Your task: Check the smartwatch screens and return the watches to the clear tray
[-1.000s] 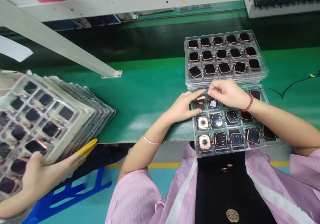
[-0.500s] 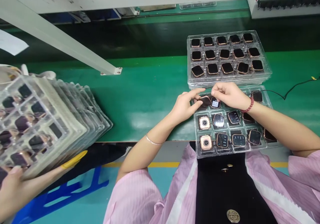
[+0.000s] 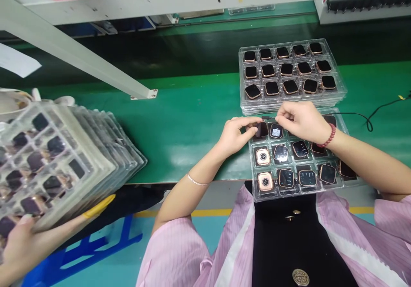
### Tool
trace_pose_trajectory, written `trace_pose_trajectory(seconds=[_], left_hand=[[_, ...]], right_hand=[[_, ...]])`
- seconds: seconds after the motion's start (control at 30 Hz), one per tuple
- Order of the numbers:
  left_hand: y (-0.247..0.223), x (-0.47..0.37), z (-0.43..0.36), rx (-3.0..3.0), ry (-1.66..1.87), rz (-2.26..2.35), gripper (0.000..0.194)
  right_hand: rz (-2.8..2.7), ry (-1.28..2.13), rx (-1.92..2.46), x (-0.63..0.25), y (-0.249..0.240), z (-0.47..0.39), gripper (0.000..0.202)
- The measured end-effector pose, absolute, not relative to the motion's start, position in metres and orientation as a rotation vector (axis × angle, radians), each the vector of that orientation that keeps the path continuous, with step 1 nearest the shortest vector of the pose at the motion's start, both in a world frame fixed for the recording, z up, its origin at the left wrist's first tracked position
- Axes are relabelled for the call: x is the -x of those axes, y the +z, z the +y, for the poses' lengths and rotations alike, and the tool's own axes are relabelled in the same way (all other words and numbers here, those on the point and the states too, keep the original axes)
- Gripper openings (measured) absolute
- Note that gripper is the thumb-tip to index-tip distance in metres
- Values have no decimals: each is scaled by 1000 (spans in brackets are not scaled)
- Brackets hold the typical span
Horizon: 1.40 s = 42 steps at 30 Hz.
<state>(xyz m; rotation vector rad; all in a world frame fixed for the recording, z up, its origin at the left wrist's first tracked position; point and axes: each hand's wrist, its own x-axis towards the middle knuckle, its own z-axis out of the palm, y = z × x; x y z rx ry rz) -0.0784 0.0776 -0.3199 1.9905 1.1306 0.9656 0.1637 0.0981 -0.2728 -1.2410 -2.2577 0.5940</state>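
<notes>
A clear tray [image 3: 285, 195] of smartwatches lies at the table's front edge, partly over it. My left hand [image 3: 239, 134] grips a dark-screened watch [image 3: 261, 129] at the tray's upper left, thumb and fingers on its edges. My right hand [image 3: 297, 118] is pinched round a black cable [image 3: 349, 113], whose dark tip points toward that watch. Just below the right fingers, a watch [image 3: 276, 131] shows a lit code. Two watches [image 3: 263, 156] lie back up in the left column; others show lit or dark screens.
Behind the tray stands a stack of clear trays [image 3: 290, 101] with dark watches. At left, another person's hand [image 3: 28, 240] holds a tilted stack of filled trays [image 3: 93, 150]. A white post [image 3: 80, 51] meets the table.
The watch at my left hand has settled flatter in its slot. My right hand has shifted slightly right, and the cable has bent into a loop. The tilted stack has moved a little right.
</notes>
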Motion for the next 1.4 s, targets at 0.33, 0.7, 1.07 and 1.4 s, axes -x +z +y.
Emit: trace_pose_trajectory(seconds=[0.33, 0.7, 1.07, 1.4], left_hand=[[-317, 78, 71, -2056, 916, 1165, 44], [-320, 77, 71, -2091, 878, 1169, 33], [-320, 76, 70, -2085, 860, 1196, 30], [-323, 73, 73, -2213, 815, 1277, 22]], right_hand=[[-2297, 922, 1202, -162, -285, 106, 23], [-2298, 951, 1133, -165, -296, 102, 13], [-2323, 942, 1159, -164, -298, 102, 13], [-2433, 521, 1262, -161, -279, 84, 15]])
